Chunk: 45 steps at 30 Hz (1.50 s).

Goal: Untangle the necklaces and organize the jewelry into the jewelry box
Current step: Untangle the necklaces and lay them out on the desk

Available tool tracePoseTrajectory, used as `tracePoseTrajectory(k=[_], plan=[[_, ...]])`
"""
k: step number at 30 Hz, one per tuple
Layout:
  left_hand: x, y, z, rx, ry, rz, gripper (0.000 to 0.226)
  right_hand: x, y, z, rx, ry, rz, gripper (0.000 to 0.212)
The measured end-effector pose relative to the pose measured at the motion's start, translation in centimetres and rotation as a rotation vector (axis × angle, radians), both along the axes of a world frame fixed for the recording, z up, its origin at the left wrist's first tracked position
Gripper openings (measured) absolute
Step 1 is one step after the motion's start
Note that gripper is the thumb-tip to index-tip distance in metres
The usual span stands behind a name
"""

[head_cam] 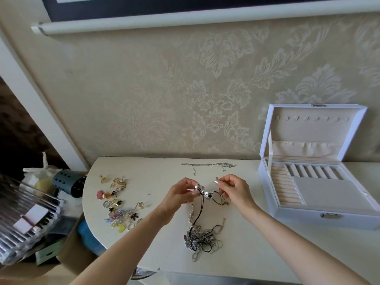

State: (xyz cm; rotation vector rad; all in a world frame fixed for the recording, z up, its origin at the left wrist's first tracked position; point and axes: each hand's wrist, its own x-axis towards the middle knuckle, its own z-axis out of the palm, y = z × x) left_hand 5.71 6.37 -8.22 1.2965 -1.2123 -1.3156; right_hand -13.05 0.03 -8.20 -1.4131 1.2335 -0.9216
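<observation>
Silver bow pendant [202,191] is pinched by the left grip [181,193], a strand [218,200] beside it by the right grip [233,190], black cord [202,210] trailing frontward to the tangle [202,239] on the surface [156,173].

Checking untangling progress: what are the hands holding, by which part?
Left hand pinches the silver bow pendant by its left loop; right hand pinches the dark cord beside it.

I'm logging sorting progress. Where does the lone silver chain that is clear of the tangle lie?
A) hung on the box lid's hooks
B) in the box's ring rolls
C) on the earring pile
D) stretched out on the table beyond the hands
D: the silver chain lies stretched out on the table, beyond the left hand and right hand that hold the bow pendant necklace.
</observation>
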Motion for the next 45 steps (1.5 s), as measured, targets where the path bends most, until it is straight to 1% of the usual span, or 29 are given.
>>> tracePoseTrajectory(k=[3, 5, 7, 10, 12, 15, 19, 21, 22, 24, 26, 28, 30, 33, 36, 37, 40, 41, 43, 45], plan=[[0.4, 0.1, -0.2, 0.019, 0.117, 0.042, 0.008, -0.2, 0.1, -0.1, 0.025, -0.004, 0.02, 0.013], [0.7, 0.0, -0.2, 0.034, 0.201, 0.102, 0.009, -0.3, 0.0, -0.1, 0.027, -0.012, 0.022, 0.015], [0.9, -0.1, -0.3, 0.07, 0.331, 0.152, 0.012, -0.3, 0.0, -0.1, 0.013, 0.004, 0.03, 0.016], [1.1, -0.5, -0.4, 0.096, 0.489, 0.165, 0.004, -0.3, -0.1, -0.2, 0.003, 0.006, 0.029, 0.018], [1.0, -0.6, -0.4, 0.097, 0.551, 0.165, 0.012, -0.3, -0.1, -0.3, 0.005, 0.008, 0.03, 0.018], [0.8, -0.5, -0.4, 0.111, 0.622, 0.147, 0.015, -0.3, -0.1, -0.4, 0.001, 0.004, 0.036, 0.018], [0.6, -0.4, -0.2, 0.136, 0.646, 0.145, 0.023, -0.4, -0.1, -0.3, -0.026, 0.004, 0.015, 0.018], [0.6, -0.3, -0.1, 0.145, 0.581, 0.128, 0.02, -0.3, -0.3, -0.2, -0.047, 0.015, 0.015, 0.017], [0.5, -0.3, -0.2, 0.143, 0.511, 0.109, 0.016, -0.2, -0.4, -0.2, -0.066, 0.037, 0.025, 0.016], [0.3, -0.1, -0.4, 0.094, 0.256, 0.054, 0.007, 0.0, -0.7, -0.3, -0.115, 0.099, 0.035, 0.014], [0.0, -0.1, -0.7, 0.033, -0.003, -0.042, 0.01, 0.0, -0.9, -0.4, -0.156, 0.176, 0.019, 0.013], [-0.4, -0.1, -1.1, -0.001, -0.182, -0.123, 0.014, 0.0, -1.3, -0.8, -0.174, 0.239, 0.007, 0.012], [-0.6, -0.3, -1.5, -0.035, -0.344, -0.154, 0.017, -0.3, -1.5, -1.2, -0.159, 0.285, 0.021, 0.012], [-0.8, -0.4, -1.6, -0.085, -0.472, -0.166, 0.018, -0.8, -1.5, -1.9, -0.131, 0.341, 0.03, 0.013], [-0.8, -0.3, -1.4, -0.084, -0.582, -0.179, 0.012, -1.2, -1.4, -2.2, -0.153, 0.36, 0.006, 0.012], [-0.8, -0.2, -1.4, -0.079, -0.626, -0.177, 0.015, -1.3, -1.4, -2.2, -0.165, 0.373, 0.0, 0.012], [-0.6, -0.1, -1.7, -0.09, -0.737, -0.124, 0.035, -1.2, -1.3, -2.1, -0.166, 0.393, -0.002, 0.013], [-0.7, -0.2, -1.7, -0.101, -0.782, -0.089, 0.036, -1.2, -1.3, -2.0, -0.161, 0.382, 0.0, 0.012], [-1.0, -0.7, -1.6, -0.138, -0.886, -0.033, 0.027, -1.1, -1.2, -2.1, -0.155, 0.344, 0.012, 0.01], [-1.5, -1.3, -1.1, -0.163, -0.908, -0.044, 0.011, -1.2, -1.0, -2.2, -0.154, 0.294, 0.026, 0.01]])
